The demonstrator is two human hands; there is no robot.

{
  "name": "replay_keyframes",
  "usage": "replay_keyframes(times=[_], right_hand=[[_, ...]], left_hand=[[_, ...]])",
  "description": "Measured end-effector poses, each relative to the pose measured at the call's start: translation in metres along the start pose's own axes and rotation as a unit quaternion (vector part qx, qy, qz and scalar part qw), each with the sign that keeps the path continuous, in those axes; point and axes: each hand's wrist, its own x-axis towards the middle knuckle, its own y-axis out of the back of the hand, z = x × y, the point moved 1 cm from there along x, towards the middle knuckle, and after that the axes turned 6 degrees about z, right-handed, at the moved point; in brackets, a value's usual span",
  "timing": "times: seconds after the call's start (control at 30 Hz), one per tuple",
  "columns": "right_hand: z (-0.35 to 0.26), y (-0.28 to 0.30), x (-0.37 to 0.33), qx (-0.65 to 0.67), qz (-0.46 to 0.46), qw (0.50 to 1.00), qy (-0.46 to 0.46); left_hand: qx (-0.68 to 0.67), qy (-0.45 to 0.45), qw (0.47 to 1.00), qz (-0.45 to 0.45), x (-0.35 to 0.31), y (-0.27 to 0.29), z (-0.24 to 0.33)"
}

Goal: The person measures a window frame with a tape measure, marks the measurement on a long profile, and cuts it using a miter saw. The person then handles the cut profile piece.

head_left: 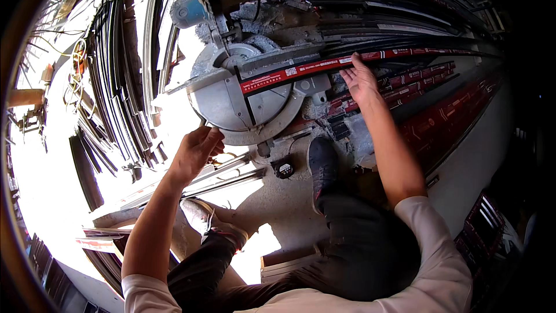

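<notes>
A round silver mitre saw table (217,101) sits in front of me, with a dark slot across it. Over it lies one end of a long dark profile strip with red printed film (313,69); the strip runs off to the far right. My right hand (362,81) is beside this strip, palm turned up and fingers apart, with a fingertip at its red face. At the table's near left rim is my left hand (198,152), its fingers curled closed; whatever they hold is hidden. The saw head with its blue housing (188,10) stands raised behind the table.
A black tape measure (283,168) lies on the floor by my shoe. More red-filmed profiles (425,78) are stacked at the right, and several dark strips (119,75) lie at the left. Behind the table runs the saw's metal fence (284,58).
</notes>
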Motion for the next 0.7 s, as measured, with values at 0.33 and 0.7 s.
replay_keyframes(times=[0.33,0.7], right_hand=[[-0.008,-0.004,-0.052,-0.013,-0.039,0.999,-0.011],[-0.004,0.017,-0.051,0.043,-0.047,0.997,-0.038]], left_hand=[[-0.537,0.076,0.840,0.024,0.044,-0.094,-0.010],[-0.632,-0.008,0.770,-0.091,0.041,-0.107,-0.003]])
